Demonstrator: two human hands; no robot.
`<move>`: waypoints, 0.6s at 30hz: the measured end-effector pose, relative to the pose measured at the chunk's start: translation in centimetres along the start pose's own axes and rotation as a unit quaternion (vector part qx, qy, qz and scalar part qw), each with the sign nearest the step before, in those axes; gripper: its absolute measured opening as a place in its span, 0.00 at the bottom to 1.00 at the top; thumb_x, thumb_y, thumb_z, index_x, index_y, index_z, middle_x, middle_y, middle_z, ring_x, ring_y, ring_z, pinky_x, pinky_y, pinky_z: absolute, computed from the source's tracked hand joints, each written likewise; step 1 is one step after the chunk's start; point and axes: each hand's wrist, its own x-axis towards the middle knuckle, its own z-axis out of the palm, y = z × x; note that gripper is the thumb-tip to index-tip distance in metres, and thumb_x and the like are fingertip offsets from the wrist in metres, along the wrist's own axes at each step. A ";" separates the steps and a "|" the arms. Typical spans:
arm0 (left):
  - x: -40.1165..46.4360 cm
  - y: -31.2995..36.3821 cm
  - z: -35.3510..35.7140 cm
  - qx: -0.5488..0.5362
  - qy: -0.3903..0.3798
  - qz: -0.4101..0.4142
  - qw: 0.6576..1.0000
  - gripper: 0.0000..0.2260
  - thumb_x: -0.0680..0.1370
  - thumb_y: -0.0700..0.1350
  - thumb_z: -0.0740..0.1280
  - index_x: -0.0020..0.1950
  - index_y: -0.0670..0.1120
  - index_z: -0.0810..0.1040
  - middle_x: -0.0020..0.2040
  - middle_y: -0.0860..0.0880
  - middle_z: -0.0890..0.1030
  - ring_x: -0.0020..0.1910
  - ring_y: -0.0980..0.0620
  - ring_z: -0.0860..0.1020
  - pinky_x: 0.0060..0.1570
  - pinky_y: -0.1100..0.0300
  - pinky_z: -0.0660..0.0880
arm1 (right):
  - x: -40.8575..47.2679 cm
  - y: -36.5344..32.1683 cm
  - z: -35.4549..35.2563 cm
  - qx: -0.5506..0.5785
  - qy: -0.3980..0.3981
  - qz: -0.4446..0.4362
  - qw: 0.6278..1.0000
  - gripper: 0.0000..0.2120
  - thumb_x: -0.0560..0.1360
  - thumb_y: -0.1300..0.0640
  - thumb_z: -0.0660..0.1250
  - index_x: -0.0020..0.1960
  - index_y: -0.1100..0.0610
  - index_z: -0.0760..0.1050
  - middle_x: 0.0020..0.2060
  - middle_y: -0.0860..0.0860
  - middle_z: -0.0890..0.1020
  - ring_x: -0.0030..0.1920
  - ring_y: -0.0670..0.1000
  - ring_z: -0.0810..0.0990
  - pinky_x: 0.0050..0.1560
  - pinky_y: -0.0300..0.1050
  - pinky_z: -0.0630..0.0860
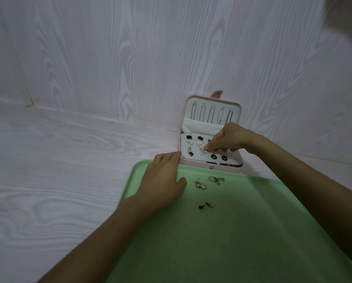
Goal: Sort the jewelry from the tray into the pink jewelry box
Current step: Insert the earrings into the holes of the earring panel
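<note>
Right hand (pixel 228 137) fingertips hide earring — box (pixel 211 167) front cut off.

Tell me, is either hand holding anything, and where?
The right hand pinches a small gold earring in its fingertips over the pink jewelry box; which part is unclear. The left hand holds nothing.

Under my arms the mint-green plastic tray (pixel 252 231) looks smooth and matt, the gold-toned metal earrings (pixel 200 184) glint, and the whitewashed wood-grain surface (pixel 58 170) shows faint streaks.
</note>
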 end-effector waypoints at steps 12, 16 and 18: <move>-0.1 0.1 -0.2 -0.015 0.001 -0.009 1.000 0.30 0.77 0.46 0.64 0.76 0.50 0.56 0.73 0.53 0.63 0.72 0.53 0.57 0.68 0.58 0.59 | 0.0 0.6 0.5 -0.002 -0.003 -0.055 0.998 0.14 0.66 0.54 0.77 0.49 0.58 0.84 0.47 0.53 0.85 0.44 0.47 0.78 0.47 0.39 0.75; -0.9 0.8 -1.0 -0.044 0.082 -0.033 0.995 0.24 0.73 0.45 0.68 0.68 0.54 0.66 0.57 0.58 0.67 0.64 0.53 0.66 0.56 0.58 0.65 | -1.8 0.4 -0.4 0.011 0.005 -0.055 0.998 0.13 0.68 0.53 0.75 0.49 0.59 0.83 0.43 0.54 0.83 0.31 0.45 0.69 0.30 0.34 0.66; -0.6 0.8 -1.5 -0.065 0.100 -0.015 0.993 0.17 0.70 0.46 0.71 0.57 0.56 0.72 0.49 0.63 0.70 0.56 0.55 0.72 0.49 0.59 0.70 | -4.2 0.9 -0.7 0.048 0.021 -0.093 0.994 0.09 0.69 0.54 0.74 0.47 0.56 0.83 0.41 0.47 0.83 0.32 0.42 0.72 0.33 0.32 0.68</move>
